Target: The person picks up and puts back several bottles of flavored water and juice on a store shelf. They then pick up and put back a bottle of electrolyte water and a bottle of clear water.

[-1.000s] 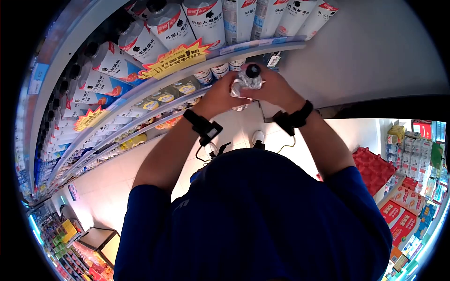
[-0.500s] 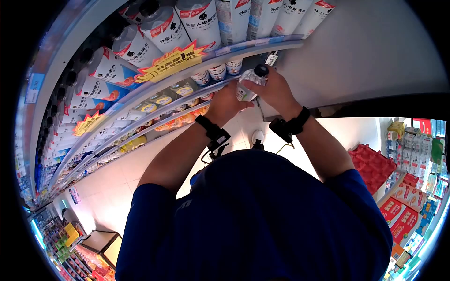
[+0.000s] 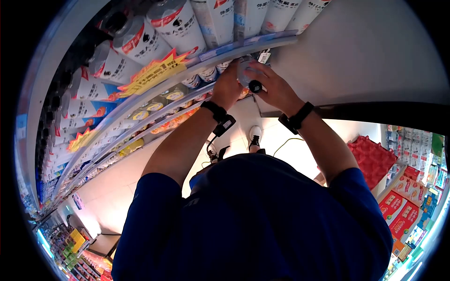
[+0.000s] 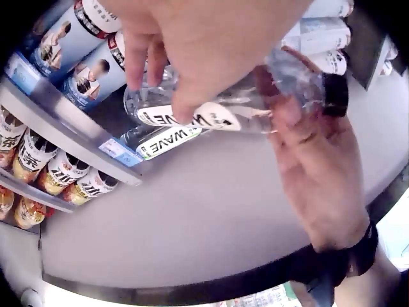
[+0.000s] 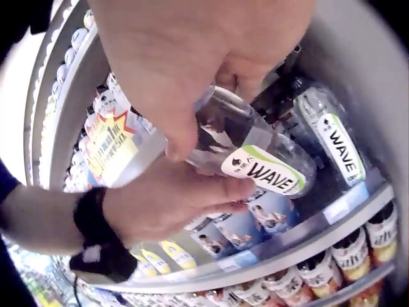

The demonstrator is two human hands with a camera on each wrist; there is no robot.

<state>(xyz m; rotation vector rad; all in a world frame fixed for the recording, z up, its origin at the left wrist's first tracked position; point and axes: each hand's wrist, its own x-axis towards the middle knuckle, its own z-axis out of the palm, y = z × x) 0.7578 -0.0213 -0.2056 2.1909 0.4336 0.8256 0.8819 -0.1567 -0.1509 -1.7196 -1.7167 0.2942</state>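
A clear plastic bottle [image 3: 244, 70] with a black cap is tilted between both hands, its cap towards me and its base at the shelf. Its white and green WAVE label [image 5: 265, 171] shows in the right wrist view. My left hand [image 3: 228, 85] grips the bottle's body, thumb and fingers spread around it in the left wrist view. Up by the neck, my right hand [image 3: 280, 91] holds it just beside the cap [image 4: 335, 94]. Behind it on the shelf lies another WAVE bottle [image 5: 332, 142], tipped back.
A shelf rail with price labels [image 5: 351, 203] runs below the bottle, with blue-labelled drinks [image 4: 89, 83] alongside. Bottles with dark caps [image 4: 38, 157] fill the shelf underneath. A grey side panel [image 3: 356, 61] stands to the right. Red egg trays [image 3: 372, 159] are stacked behind on the right.
The bottle has gone from cap-up to tilted, with its cap swung towards me and its base towards the shelf. Both hands have moved slightly and still hold it.
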